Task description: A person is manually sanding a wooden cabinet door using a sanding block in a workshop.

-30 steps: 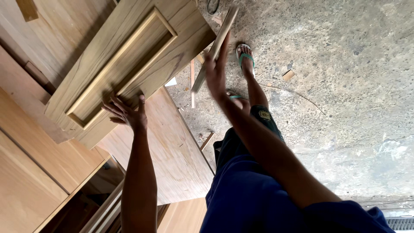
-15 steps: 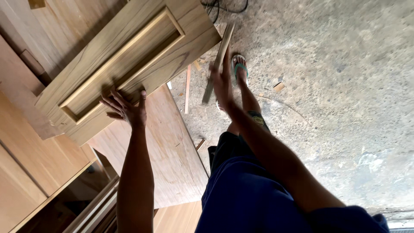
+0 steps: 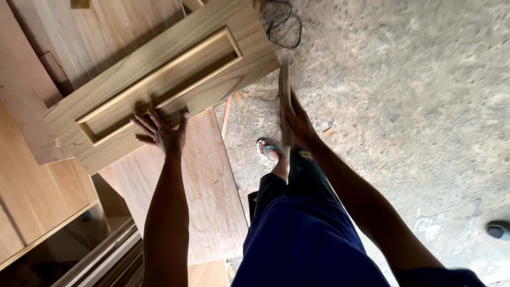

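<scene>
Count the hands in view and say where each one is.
2. The left hand lies flat on the door panel. The right hand grips a wood strip above the concrete floor. None seems hidden.

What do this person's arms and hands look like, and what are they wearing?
Both arms are bare to the edge of the frame, with no sleeves, gloves, watch or rings visible on the left hand or the right hand. The person wears dark blue trousers and a sandal with a green strap.
</scene>
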